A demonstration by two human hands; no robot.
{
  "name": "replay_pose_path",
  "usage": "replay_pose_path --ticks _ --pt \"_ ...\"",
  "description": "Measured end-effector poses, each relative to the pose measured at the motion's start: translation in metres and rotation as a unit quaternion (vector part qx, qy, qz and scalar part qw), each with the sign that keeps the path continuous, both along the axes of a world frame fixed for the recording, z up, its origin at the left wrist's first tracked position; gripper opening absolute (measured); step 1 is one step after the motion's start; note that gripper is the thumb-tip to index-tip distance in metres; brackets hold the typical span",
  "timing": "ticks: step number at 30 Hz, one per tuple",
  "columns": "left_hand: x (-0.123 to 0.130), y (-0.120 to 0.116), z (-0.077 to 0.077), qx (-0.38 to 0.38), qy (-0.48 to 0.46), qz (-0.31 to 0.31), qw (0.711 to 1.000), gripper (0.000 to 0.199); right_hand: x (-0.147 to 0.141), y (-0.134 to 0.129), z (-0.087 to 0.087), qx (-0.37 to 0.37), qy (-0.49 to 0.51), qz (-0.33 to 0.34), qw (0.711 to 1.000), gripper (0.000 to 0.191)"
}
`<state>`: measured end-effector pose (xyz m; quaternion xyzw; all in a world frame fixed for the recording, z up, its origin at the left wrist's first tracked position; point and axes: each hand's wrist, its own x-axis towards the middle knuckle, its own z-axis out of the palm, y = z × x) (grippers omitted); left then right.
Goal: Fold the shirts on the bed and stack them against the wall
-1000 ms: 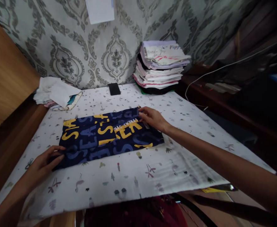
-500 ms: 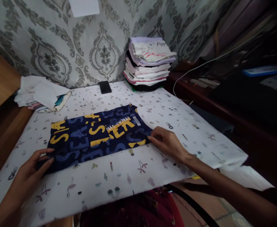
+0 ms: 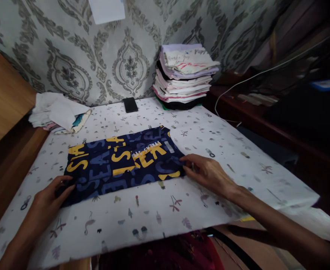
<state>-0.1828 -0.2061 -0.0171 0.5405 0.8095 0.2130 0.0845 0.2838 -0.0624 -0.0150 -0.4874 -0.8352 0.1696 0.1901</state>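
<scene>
A navy shirt (image 3: pixel 122 165) with yellow and blue lettering lies folded into a long, flat strip on the table. My left hand (image 3: pixel 50 193) is at its near left corner, with thumb and fingers closed on the fabric. At the other end, my right hand (image 3: pixel 205 172) pinches the right edge between thumb and fingers. The fabric between the two hands rests flat on the patterned white table cover (image 3: pixel 119 212).
Behind the shirt, a tall stack of folded clothes (image 3: pixel 186 77) stands by the wall. A black phone (image 3: pixel 130 105) lies left of it. A loose pile of light clothes (image 3: pixel 59 112) sits at the left. A white cable (image 3: pixel 255 77) runs along the right side.
The view has shifted slightly, so everything appears a little farther right. The fingers of my right hand look slightly less curled at the shirt's edge. Both hands stay at the same ends.
</scene>
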Motion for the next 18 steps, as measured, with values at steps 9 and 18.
replay_pose_path --ticks 9,18 --pt "0.004 0.000 0.003 -0.020 -0.032 -0.001 0.999 0.051 -0.074 0.054 0.011 0.041 -0.145 -0.002 0.989 0.032" --pt "-0.009 -0.012 0.017 -0.036 -0.222 -0.061 0.972 0.047 -0.087 0.079 -0.011 0.070 -0.121 0.007 0.990 0.016"
